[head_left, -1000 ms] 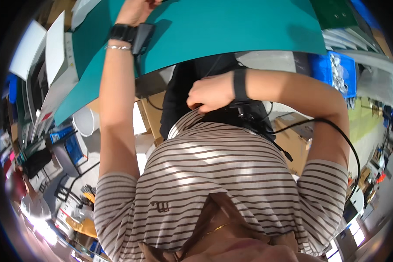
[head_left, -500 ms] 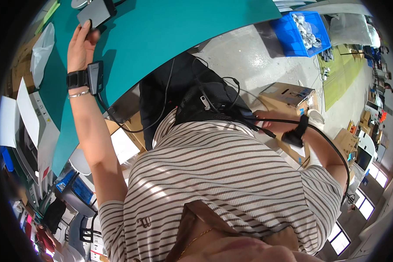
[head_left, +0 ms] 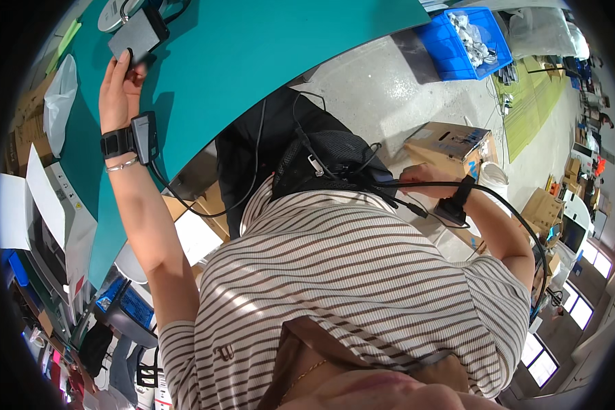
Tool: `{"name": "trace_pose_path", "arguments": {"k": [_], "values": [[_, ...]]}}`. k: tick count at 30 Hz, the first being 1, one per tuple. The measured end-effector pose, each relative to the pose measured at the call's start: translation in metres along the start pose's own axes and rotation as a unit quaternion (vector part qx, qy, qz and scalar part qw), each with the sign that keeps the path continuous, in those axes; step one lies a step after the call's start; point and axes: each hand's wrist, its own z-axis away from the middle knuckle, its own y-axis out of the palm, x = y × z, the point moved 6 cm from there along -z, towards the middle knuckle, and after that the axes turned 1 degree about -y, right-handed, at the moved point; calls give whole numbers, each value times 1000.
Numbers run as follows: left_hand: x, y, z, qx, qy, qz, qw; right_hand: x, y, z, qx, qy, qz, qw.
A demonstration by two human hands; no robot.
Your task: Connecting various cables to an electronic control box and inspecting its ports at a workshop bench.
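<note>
Over the far left of the green table, my left hand (head_left: 119, 96) pinches the near edge of a flat grey box (head_left: 138, 35) with black sides. A dark cable runs from the box's far side. A black strap and small device (head_left: 142, 139) sit on my left wrist. By my right hip, my right hand (head_left: 420, 175) is closed with its fingers curled beside a black cable (head_left: 451, 183). Whatever may be inside those fingers is hidden. My right wrist also carries a black strapped device (head_left: 452, 208).
A round white object (head_left: 118, 15) lies beyond the grey box on the green table (head_left: 266, 48). Beside the table's left edge are a white plastic bag (head_left: 61, 106) and an open white box (head_left: 61, 212). To the right stand a blue crate (head_left: 451, 51) and a cardboard box (head_left: 447, 143).
The grey box and my left hand appear slightly lower and farther left, with more of the round white object showing. My right hand has risen a little beside the cable.
</note>
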Motion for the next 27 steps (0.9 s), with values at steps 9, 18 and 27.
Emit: {"name": "trace_pose_path", "arguments": {"k": [9,18,27], "values": [[0,2,1,-4,9,-1,1000,-2,-20,-8,-64,85,-385,917],[4,1,-3,39,29,21,999,90,-53,-47,37,-3,-164,986],[5,6,2,7,21,46,999,187,-91,-86,-73,-168,200,963]]}}
